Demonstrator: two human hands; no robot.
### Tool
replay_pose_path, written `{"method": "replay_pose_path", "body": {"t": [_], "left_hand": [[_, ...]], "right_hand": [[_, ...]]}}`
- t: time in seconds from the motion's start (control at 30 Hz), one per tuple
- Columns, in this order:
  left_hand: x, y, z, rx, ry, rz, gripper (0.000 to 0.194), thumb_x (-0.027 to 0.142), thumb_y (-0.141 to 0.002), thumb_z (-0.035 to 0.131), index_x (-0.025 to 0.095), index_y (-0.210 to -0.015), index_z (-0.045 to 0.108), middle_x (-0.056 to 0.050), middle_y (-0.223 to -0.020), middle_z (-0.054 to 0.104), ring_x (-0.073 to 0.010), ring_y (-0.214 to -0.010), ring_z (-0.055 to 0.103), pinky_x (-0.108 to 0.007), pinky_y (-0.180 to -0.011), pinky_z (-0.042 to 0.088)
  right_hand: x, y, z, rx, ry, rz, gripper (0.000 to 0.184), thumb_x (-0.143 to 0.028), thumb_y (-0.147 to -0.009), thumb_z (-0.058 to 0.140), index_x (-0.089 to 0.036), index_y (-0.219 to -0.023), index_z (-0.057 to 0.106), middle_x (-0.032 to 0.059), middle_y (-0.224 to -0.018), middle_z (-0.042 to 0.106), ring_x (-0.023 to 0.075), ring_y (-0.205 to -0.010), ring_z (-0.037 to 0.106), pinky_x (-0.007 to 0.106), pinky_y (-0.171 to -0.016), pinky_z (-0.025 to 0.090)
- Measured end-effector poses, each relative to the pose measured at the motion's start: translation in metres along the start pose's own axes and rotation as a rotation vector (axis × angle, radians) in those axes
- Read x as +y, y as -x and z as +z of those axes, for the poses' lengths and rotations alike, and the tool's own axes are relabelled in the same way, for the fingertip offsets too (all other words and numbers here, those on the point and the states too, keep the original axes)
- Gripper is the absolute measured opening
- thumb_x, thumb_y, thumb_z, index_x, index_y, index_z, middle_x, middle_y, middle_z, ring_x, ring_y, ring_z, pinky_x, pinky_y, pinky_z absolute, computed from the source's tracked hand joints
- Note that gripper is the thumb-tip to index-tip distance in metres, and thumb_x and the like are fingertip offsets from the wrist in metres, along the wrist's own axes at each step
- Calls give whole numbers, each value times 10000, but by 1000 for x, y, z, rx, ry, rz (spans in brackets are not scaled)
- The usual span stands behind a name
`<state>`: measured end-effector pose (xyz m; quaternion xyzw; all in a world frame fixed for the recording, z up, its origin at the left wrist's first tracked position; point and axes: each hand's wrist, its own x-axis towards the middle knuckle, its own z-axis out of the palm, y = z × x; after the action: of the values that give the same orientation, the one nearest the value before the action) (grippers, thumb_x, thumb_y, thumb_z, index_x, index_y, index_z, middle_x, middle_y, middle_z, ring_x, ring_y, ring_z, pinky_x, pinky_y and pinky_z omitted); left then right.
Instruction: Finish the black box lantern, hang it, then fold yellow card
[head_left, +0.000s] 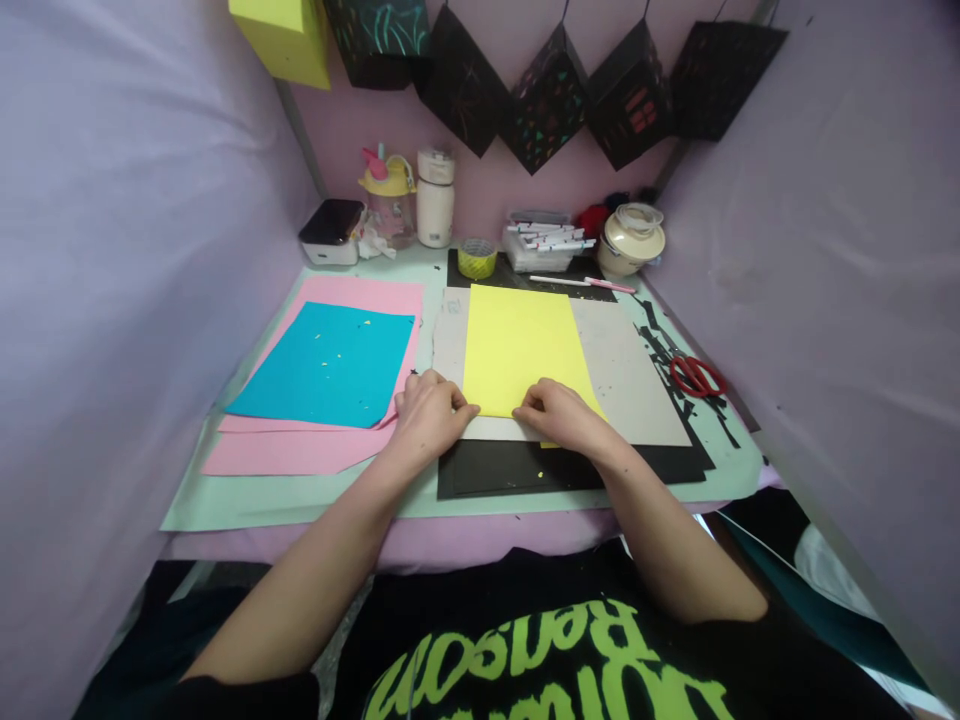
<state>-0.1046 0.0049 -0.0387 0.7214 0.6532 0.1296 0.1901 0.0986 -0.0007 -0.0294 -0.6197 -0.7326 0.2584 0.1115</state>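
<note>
A yellow sheet of paper (521, 345) lies on a grey board (622, 370) in front of me. My left hand (435, 408) pinches the sheet's near left corner between thumb and fingers. Along the same near edge, further right, my right hand (559, 412) pinches the paper too. The near edge looks slightly raised or folded between the hands. Black sheets (525, 470) stick out from under the grey board, with a small yellow scrap beside my right wrist.
Blue paper (322, 365) with scraps rests on pink sheets (277, 455) at left. Red-handled scissors (697, 377) lie among black strips at right. Behind stand a tape roll (477, 260), a box of pens (544, 245), a white bottle (436, 200) and a jar (632, 240). Black paper boxes (547, 105) hang above.
</note>
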Motion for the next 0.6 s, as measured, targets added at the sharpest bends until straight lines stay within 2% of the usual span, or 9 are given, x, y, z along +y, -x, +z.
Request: {"method": "replay_pose_path", "body": {"t": [0.2,0.43,0.6], "left_hand": [[2,-2,-1,-18,-68,-21,243,434,-787,627,199,-759,685,-113,-1064,576,-345,-1099,451,-483,-906,377],[3,-4,-3,-36,-113,-20,233,437,-781,606,216,-756,677,-101,-1058,572,-340,-1098,453,-473,-887,386],[2,-3,-3,-27,-117,-24,223,431,-779,617,212,-766,655,-106,-1070,564,-344,-1108,453,-471,-882,391]], "right_hand": [[-1,-3,0,-24,42,14,229,-308,-801,570,-185,-617,511,48,-786,629,157,-705,537,284,-606,352],[-1,-7,-1,-66,112,6,274,-285,-782,561,-194,-549,448,17,-661,577,140,-615,482,285,-549,311],[1,-9,-2,-53,111,9,230,-307,-773,597,-192,-602,494,39,-743,599,152,-667,503,285,-579,338]]}}
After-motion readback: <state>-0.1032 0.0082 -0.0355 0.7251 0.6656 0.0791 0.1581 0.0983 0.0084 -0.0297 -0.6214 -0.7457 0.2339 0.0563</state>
